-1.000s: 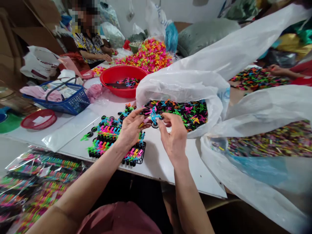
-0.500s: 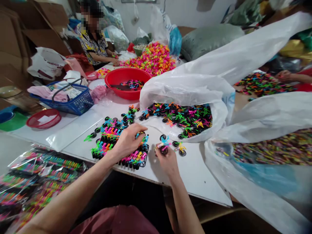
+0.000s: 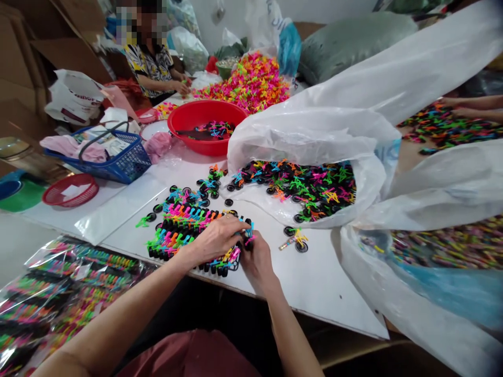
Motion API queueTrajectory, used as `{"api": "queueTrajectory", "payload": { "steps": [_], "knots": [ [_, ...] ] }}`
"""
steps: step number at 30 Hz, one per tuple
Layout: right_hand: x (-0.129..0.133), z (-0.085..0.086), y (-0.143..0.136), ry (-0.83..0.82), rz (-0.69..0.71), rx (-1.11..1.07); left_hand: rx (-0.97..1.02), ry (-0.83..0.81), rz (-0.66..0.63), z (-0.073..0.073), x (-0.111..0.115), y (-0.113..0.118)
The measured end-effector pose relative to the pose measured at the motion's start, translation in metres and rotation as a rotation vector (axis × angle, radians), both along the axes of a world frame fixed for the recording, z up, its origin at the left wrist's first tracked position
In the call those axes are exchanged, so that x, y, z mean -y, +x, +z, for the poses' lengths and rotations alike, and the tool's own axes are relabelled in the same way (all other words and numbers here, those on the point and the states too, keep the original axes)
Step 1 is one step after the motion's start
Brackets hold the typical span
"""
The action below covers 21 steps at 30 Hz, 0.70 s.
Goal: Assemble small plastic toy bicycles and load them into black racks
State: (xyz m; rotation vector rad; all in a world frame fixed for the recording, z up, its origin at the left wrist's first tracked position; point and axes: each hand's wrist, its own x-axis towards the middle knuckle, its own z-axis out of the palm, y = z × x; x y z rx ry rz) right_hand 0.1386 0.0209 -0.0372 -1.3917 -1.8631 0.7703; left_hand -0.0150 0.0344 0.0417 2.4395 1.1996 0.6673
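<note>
Rows of small plastic toy bicycles (image 3: 184,222) in many colours, with black wheels, stand packed together on the white table. Across the right end of these rows lies my left hand (image 3: 218,240), fingers bent and closed, the tips at a blue and pink toy bicycle (image 3: 248,235). My right hand (image 3: 257,259) pinches that same toy bicycle from the right, its fingers partly hiding it. To the right lie a yellow toy bicycle (image 3: 301,240) and a small printed tube (image 3: 287,243). More toy bicycles (image 3: 314,188) fill the mouth of a white sack (image 3: 306,141).
A red basin (image 3: 208,112), blue basket (image 3: 126,159) and red tray (image 3: 70,189) stand at the back left. Bagged toys (image 3: 74,293) lie lower left. A person (image 3: 153,68) works by a colourful heap (image 3: 251,84). Another person's arms (image 3: 477,107) show at right.
My right hand has brought the toy bicycle left to the end of the rows. My left hand has shifted right, and its fingertips now meet that bicycle. The view has shifted slightly.
</note>
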Motion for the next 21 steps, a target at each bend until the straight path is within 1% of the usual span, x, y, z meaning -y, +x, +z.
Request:
{"api": "queueTrajectory", "payload": {
  "steps": [3, 8, 11, 15, 17, 19, 21],
  "knots": [
    [0.000, 0.000, 0.000, 0.023, 0.023, 0.063, -0.024, -0.009, 0.018, 0.000, -0.002, 0.002],
    [-0.005, 0.004, 0.000, 0.029, 0.054, 0.140, -0.070, -0.006, 0.001, 0.000, -0.003, 0.006],
    [-0.008, 0.006, 0.002, 0.015, 0.076, 0.178, -0.059, -0.038, 0.033, 0.002, -0.002, 0.003],
    [-0.008, 0.006, 0.004, -0.012, 0.091, 0.112, 0.034, -0.166, 0.037, 0.011, -0.001, -0.008],
    [-0.009, 0.006, 0.005, -0.026, 0.089, 0.093, 0.117, -0.214, 0.073, 0.016, -0.002, -0.014],
    [-0.010, 0.005, 0.005, -0.035, 0.090, 0.094, 0.192, -0.230, 0.129, 0.021, -0.003, -0.018],
    [-0.011, 0.005, 0.005, -0.042, 0.097, 0.100, 0.217, -0.224, 0.157, 0.024, -0.003, -0.018]
  ]
}}
